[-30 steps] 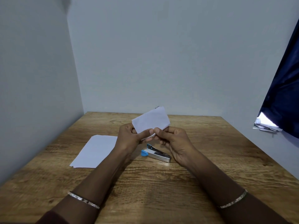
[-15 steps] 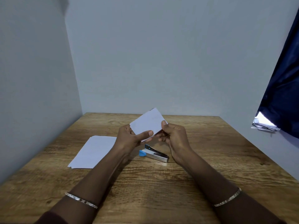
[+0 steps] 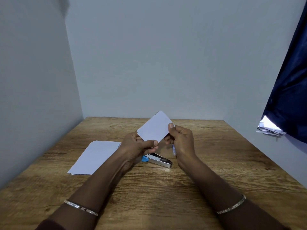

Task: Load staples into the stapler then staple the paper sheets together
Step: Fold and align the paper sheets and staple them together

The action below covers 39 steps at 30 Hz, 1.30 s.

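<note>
I hold a small white folded paper (image 3: 153, 127) above the table with both hands. My left hand (image 3: 135, 146) pinches its lower left edge with thumb on top. My right hand (image 3: 181, 140) grips its right edge. A silver stapler with a blue end (image 3: 157, 160) lies flat on the wooden table (image 3: 166, 193) just below my hands, partly hidden by my left hand. A stack of white paper sheets (image 3: 95, 156) lies on the table to the left. A small bluish-white thing (image 3: 174, 149) shows beside my right palm; I cannot tell what it is.
Grey walls close the table on the left and at the back. A dark blue curtain (image 3: 289, 90) hangs at the right, with some papers (image 3: 270, 130) on a ledge beneath it.
My right hand has shifted from the small paper's lower edge up to its right edge. The paper has tilted and risen a little. The stapler and sheets have not moved.
</note>
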Each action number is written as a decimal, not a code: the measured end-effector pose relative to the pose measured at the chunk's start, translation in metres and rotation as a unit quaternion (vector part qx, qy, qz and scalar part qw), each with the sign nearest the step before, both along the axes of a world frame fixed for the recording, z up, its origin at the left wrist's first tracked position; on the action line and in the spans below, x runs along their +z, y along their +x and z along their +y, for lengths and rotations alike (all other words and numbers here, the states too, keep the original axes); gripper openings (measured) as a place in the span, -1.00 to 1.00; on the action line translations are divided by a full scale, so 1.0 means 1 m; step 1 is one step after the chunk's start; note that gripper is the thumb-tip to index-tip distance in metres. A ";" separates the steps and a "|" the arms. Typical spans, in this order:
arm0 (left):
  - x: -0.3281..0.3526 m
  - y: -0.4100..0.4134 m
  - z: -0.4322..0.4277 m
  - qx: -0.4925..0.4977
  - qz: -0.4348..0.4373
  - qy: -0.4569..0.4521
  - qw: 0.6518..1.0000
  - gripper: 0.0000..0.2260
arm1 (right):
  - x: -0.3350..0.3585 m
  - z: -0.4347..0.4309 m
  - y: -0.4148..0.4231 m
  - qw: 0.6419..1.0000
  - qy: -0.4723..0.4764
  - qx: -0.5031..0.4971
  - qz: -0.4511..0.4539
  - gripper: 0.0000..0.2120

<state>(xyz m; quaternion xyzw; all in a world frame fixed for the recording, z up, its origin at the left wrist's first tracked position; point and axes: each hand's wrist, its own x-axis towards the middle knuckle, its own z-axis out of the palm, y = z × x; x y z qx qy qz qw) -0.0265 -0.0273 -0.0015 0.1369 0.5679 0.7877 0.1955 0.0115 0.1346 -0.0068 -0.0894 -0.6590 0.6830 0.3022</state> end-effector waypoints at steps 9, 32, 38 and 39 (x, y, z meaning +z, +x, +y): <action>-0.001 -0.003 -0.006 0.057 0.058 0.007 0.997 -0.68 | -0.002 0.000 0.004 0.987 0.038 0.153 -0.025 -0.87; -0.005 -0.001 0.000 -0.002 0.054 -0.046 0.997 -0.87 | 0.004 0.011 0.000 0.987 -0.148 0.063 -0.002 -0.78; -0.006 -0.003 -0.002 0.003 0.050 -0.047 0.998 -0.93 | 0.006 0.014 0.002 0.989 -0.125 0.074 0.021 -0.79; -0.005 -0.003 -0.002 0.007 0.050 -0.056 0.997 -0.91 | 0.006 0.014 0.002 0.989 -0.124 0.078 0.026 -0.80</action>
